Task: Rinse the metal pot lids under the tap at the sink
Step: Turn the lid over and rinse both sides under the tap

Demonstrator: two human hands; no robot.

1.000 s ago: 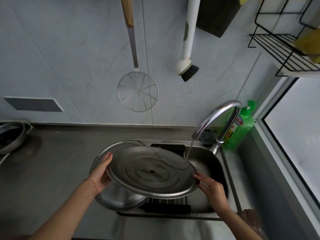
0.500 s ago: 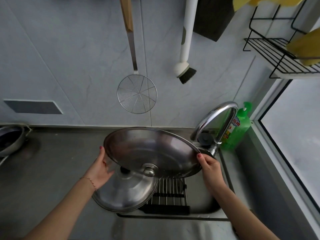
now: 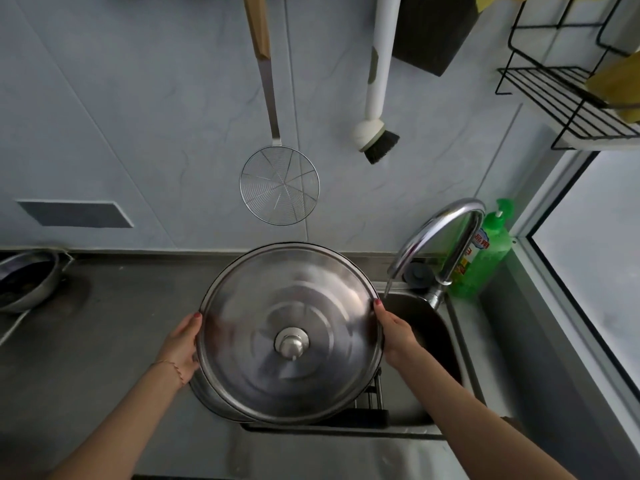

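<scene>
Compared with half a second ago, the large metal lid [image 3: 291,334] has been turned from its steep tilt to face the camera, knob [image 3: 292,342] uppermost, and now covers the second lid [image 3: 207,396] almost entirely. It is held over the left part of the sink [image 3: 426,327], above the drain rack [image 3: 375,396]. The left hand [image 3: 181,344] grips the left rim with fingers curled round the edge; the right hand [image 3: 393,329] clamps the right rim in the same way. A thin stream falls from the tap [image 3: 440,233] just to the right of the lid and appears to miss it.

To rinse well, shift the lid rightward until the stream strikes its upper surface, tilt it toward the basin so runoff drains inward, and rotate it by the rim. Keep both grips firm, since wet steel is likely slippery.

Beyond stand the green detergent bottle [image 3: 485,254], the hanging wire skimmer [image 3: 279,185], the dish brush [image 3: 375,136] and a bowl [image 3: 24,284] on the table [image 3: 114,323].
</scene>
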